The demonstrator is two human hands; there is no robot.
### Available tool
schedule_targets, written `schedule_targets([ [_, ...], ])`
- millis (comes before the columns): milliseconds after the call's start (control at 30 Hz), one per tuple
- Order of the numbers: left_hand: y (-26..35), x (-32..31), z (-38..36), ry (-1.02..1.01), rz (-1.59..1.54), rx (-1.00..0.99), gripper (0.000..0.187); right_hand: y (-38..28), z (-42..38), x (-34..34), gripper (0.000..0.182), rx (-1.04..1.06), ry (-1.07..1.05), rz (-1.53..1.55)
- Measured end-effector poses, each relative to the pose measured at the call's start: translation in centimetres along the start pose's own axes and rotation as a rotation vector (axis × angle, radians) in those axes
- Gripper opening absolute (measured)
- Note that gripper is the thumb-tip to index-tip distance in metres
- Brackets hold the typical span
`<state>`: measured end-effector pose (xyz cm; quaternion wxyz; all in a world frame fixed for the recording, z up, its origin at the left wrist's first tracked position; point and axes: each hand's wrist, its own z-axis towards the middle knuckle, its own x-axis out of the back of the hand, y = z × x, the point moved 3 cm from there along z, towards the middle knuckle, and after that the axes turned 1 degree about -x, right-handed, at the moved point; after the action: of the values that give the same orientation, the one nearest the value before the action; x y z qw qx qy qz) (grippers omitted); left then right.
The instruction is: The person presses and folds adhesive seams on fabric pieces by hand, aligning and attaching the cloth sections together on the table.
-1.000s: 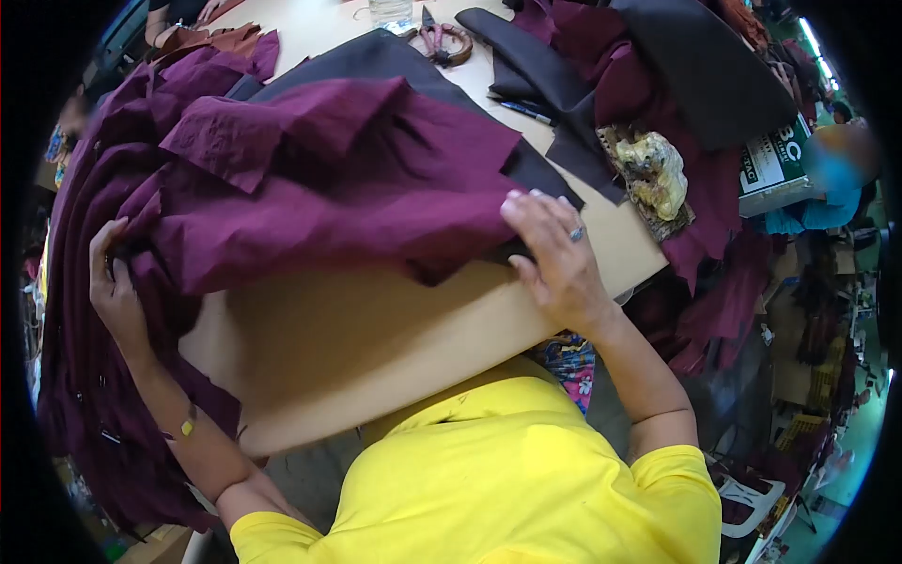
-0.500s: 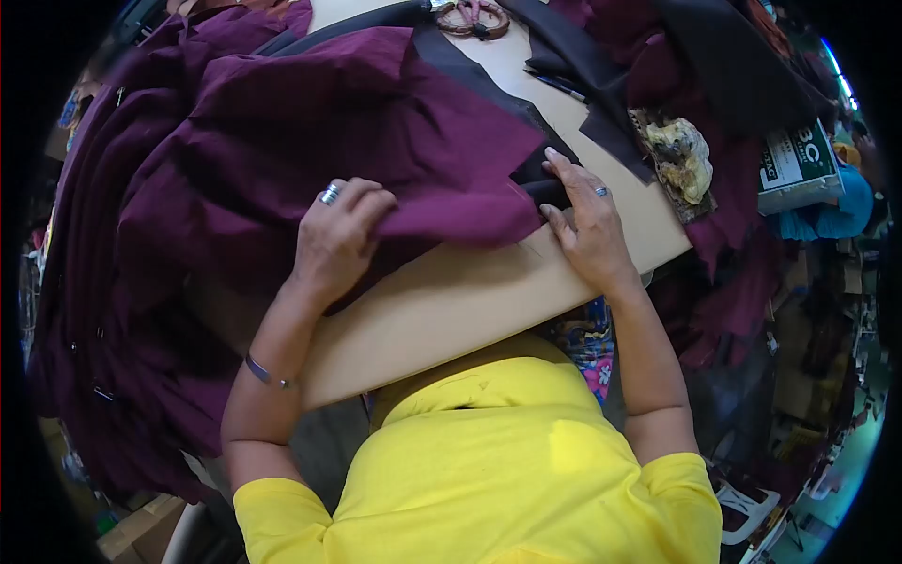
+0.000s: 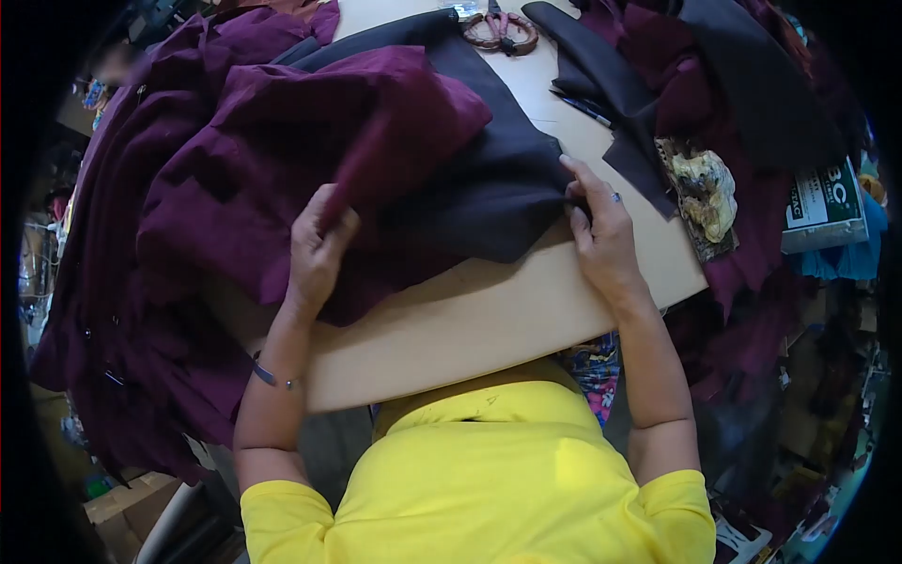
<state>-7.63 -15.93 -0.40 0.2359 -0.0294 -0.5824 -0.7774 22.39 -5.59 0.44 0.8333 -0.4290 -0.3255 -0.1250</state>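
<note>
Maroon fabric [image 3: 254, 160] lies heaped across the left of the table, and my left hand [image 3: 318, 246] is closed on a raised fold of it. That fold is lifted and turned back to the left, blurred along its edge. Dark grey fabric [image 3: 479, 193] shows flat beneath it, reaching to the right. My right hand [image 3: 599, 221] pinches the right corner of this dark piece between thumb and fingers. Both hands are near the table's front edge, apart from each other.
On the pale table [image 3: 451, 324], scissors [image 3: 501, 34] lie at the back and a pen [image 3: 584, 108] beside dark cloth pieces [image 3: 601, 75]. A crumpled yellowish lump [image 3: 705, 193] sits at the right edge. Beyond it stands a green-and-white box [image 3: 825, 209]. More maroon cloth hangs at both sides.
My left hand has pulled the maroon layer up and back to the left, uncovering the dark fabric. My right hand has closed on the dark corner. The view has shifted slightly.
</note>
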Motion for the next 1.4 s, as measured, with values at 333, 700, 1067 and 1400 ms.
schedule_targets([
  [333,3.3,-4.9,1.0,-0.115,0.754,-0.309,0.029,-5.6,2.4,-1.7,0.045,-0.01,0.011,0.969],
  [700,-1.9,0.7,1.6,0.192,-0.893,0.239,0.032,-1.7,3.2,-2.1,0.056,-0.059,0.1,0.321],
  [1067,0.0,1.3,-2.6,-0.352,-0.732,0.587,0.043,-0.8,4.0,-1.4,0.059,-0.109,0.367,0.457],
  [1400,5.5,2.8,-0.2,-0.373,0.625,0.229,0.034,-0.8,4.3,-1.8,0.063,-0.32,-0.108,1.659],
])
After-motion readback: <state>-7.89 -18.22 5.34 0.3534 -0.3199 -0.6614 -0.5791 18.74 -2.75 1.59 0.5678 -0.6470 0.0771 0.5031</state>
